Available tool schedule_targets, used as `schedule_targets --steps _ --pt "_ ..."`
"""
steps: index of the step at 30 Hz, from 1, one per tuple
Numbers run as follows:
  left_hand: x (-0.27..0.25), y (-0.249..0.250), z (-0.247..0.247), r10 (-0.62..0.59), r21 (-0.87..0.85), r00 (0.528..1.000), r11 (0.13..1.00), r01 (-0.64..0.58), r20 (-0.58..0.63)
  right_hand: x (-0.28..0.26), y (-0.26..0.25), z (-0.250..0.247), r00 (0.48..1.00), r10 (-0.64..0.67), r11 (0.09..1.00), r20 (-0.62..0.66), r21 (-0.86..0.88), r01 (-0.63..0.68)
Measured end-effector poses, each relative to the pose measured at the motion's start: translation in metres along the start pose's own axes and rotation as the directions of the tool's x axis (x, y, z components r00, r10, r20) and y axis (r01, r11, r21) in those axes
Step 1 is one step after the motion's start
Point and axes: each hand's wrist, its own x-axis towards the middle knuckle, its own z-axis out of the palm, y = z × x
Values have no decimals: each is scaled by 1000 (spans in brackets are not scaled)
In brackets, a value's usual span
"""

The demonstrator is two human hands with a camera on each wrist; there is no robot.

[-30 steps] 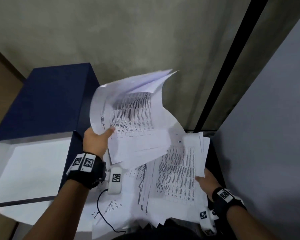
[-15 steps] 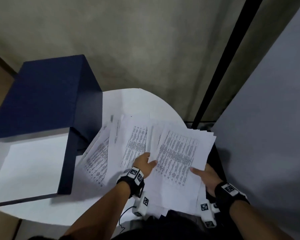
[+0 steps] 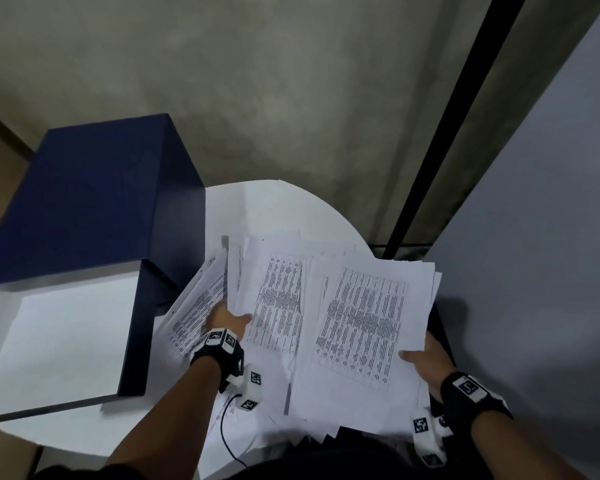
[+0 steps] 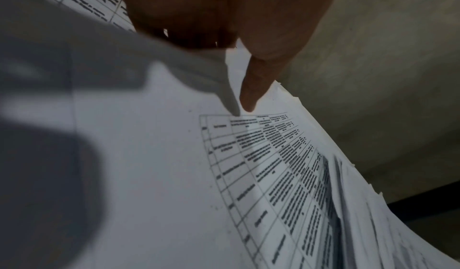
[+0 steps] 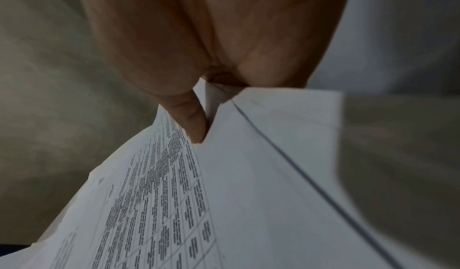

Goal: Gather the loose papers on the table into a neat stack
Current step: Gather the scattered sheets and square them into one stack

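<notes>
Loose white papers printed with tables lie fanned out on a round white table (image 3: 257,209). The right bunch of papers (image 3: 364,323) is tilted and hangs over the table's right edge. My right hand (image 3: 421,363) grips its near right edge, thumb (image 5: 191,119) on top and fingers hidden beneath. More sheets (image 3: 278,299) spread to the left. My left hand (image 3: 227,320) holds these papers (image 4: 273,174) near their left side, thumb (image 4: 250,94) pressed on the top sheet and fingers under it. A further slanted bunch (image 3: 198,306) lies left of that hand.
A dark blue box (image 3: 94,202) stands on the table's left, with an open white-lined tray (image 3: 66,341) in front of it. A grey partition (image 3: 534,271) rises close on the right. A black cable (image 3: 222,427) runs over papers near the front edge.
One second ago my left hand held a bunch of sheets raised above the table; it has laid them on the pile and shifted left. My right hand keeps its hold.
</notes>
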Motion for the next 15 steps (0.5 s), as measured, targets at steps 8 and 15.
schedule_targets --steps 8,15 --pt "-34 23 2 205 89 978 975 -202 -28 0 -6 9 999 -27 999 36 36 25" --pt "-68 71 -43 420 123 868 908 -401 -266 1 -10 18 999 -34 999 35 -1 34"
